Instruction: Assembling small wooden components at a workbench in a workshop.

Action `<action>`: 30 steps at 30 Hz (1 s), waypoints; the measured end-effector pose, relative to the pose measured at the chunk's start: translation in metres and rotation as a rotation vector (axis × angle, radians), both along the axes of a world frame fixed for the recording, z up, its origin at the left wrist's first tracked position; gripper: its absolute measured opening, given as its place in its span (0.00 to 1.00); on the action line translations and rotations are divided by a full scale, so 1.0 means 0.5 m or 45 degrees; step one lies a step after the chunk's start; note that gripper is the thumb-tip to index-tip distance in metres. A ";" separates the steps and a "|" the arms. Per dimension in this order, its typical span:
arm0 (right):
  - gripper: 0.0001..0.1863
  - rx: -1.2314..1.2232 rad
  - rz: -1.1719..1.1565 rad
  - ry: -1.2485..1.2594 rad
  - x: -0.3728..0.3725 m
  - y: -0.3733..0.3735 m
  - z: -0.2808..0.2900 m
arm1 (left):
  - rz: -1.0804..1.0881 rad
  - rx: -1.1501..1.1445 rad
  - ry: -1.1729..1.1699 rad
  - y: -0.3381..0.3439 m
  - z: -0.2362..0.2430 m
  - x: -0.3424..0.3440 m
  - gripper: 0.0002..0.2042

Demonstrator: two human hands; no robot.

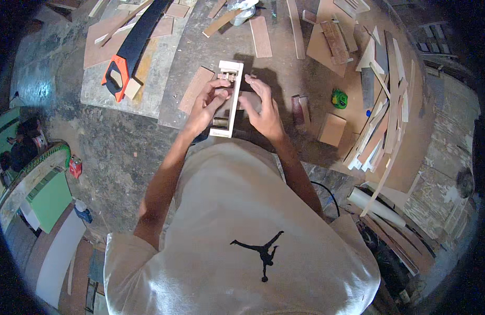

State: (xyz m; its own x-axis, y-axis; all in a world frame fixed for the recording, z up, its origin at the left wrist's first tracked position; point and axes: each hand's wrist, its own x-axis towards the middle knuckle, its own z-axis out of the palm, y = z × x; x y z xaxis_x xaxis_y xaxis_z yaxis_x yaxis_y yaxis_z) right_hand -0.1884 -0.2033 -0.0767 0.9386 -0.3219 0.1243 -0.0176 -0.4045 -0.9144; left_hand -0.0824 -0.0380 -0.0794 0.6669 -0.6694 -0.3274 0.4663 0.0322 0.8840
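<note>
A narrow, pale wooden frame point(233, 113) stands on the workbench right in front of my body, with short crosspieces and a small round rod inside it. On its left side, my left hand point(204, 107) has its fingertips and thumb at the frame's inner parts, a gap between them. My right hand point(264, 112) is on the other side, fingers and thumb spread and curved toward the frame, with nothing seen in it. Whether the fingertips touch the wood is hard to make out. A thin flat piece of wood point(248, 100) shows between the hands, partly hidden by the frame.
A handsaw point(128, 58) with an orange and black handle lies at the left. Flat wood offcuts point(260, 37) are scattered across the workbench point(171, 63). To the right are a green tape measure point(339, 98), a brown block point(332, 129) and a heap of wood strips point(376, 131).
</note>
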 end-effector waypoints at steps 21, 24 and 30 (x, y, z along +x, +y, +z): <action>0.38 -1.010 -0.393 0.326 -0.094 -0.089 0.026 | -0.126 0.117 -0.124 -0.011 -0.009 -0.021 0.19; 0.33 0.738 -0.341 0.365 -0.093 -0.033 0.032 | -0.153 0.182 -0.152 -0.023 -0.011 -0.028 0.19; 0.31 0.929 -0.257 0.235 -0.097 0.013 0.048 | -0.167 0.206 -0.260 -0.058 0.003 -0.045 0.19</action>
